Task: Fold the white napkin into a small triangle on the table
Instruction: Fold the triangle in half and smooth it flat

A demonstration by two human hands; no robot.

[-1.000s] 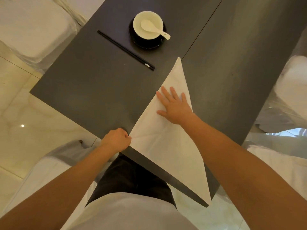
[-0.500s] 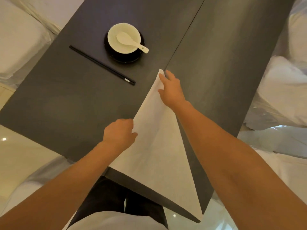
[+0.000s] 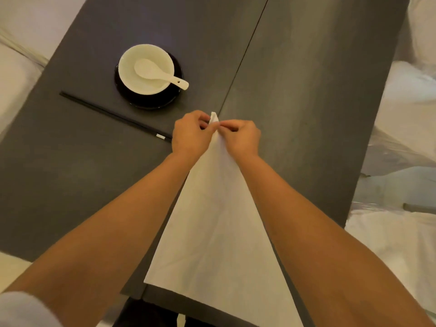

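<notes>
We pinch the far tip of the white napkin (image 3: 219, 232) between left hand (image 3: 192, 135) and right hand (image 3: 240, 138), its long axis running from 12 to 6 o'clock on the table (image 3: 306, 102)

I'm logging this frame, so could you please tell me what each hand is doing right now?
Left hand: closed, pinching the far tip of the white napkin.
Right hand: closed, pinching the same tip.
</notes>
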